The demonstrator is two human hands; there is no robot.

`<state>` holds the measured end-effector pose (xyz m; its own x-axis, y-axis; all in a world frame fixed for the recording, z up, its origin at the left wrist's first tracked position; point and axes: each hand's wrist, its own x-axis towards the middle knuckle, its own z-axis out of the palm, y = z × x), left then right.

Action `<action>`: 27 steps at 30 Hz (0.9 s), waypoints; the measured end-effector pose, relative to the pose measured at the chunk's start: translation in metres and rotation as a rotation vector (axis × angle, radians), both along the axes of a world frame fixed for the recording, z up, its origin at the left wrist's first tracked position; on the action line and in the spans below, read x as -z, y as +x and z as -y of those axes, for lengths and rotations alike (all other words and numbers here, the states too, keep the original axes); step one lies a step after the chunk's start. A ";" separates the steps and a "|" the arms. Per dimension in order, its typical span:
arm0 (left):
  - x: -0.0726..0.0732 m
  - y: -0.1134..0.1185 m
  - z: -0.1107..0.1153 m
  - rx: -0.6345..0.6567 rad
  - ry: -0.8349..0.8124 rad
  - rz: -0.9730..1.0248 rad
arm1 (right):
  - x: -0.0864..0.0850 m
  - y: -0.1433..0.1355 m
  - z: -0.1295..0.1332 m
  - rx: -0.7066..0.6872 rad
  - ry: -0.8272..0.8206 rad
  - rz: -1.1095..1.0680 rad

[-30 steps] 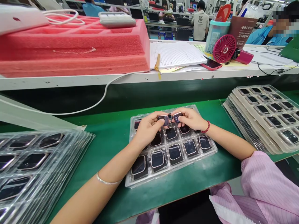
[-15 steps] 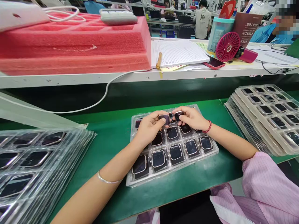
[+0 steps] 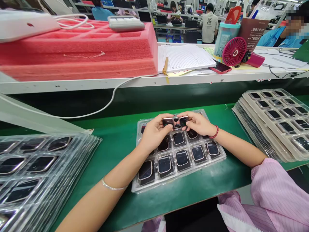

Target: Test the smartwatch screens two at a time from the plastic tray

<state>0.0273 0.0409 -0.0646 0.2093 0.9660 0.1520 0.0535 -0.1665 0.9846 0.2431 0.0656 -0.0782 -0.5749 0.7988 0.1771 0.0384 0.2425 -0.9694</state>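
Both my hands are over the far part of a clear plastic tray (image 3: 154, 186) whose pockets hold square, dark-screened smartwatch bodies (image 3: 181, 158). My left hand (image 3: 154, 130) is closed on one smartwatch (image 3: 168, 122), its thumb along the lower edge. In my right hand (image 3: 198, 123) a second smartwatch (image 3: 184, 121) is pinched between thumb and fingers. The two held watches are side by side, a small gap apart, their dark faces tilted toward me. Another watch in the tray shows partly between them. My hands hide part of the tray's far rows.
A stack of filled clear trays (image 3: 79, 167) stands at the left, and another stack (image 3: 277, 129) at the right. Above the green mat (image 3: 116, 129) runs a white shelf (image 3: 135, 84) with red foam (image 3: 96, 64), papers (image 3: 185, 58) and a pink fan (image 3: 234, 51). A white cable (image 3: 111, 100) hangs below it.
The watch in my left hand has tipped slightly, and my left thumb has shifted along it. My right hand's watch has turned a little. The view has moved slightly.
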 end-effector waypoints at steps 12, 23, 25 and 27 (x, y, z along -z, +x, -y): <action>0.002 0.001 -0.001 -0.010 -0.034 -0.012 | -0.002 0.000 0.001 0.000 0.044 -0.010; 0.002 0.001 -0.001 -0.011 -0.028 -0.031 | -0.001 -0.001 0.002 0.004 0.041 -0.035; 0.001 0.000 -0.001 -0.007 -0.027 -0.033 | -0.001 -0.001 0.001 0.003 0.014 -0.007; 0.000 0.000 -0.002 -0.003 -0.023 -0.028 | -0.001 -0.001 0.001 0.011 -0.010 0.021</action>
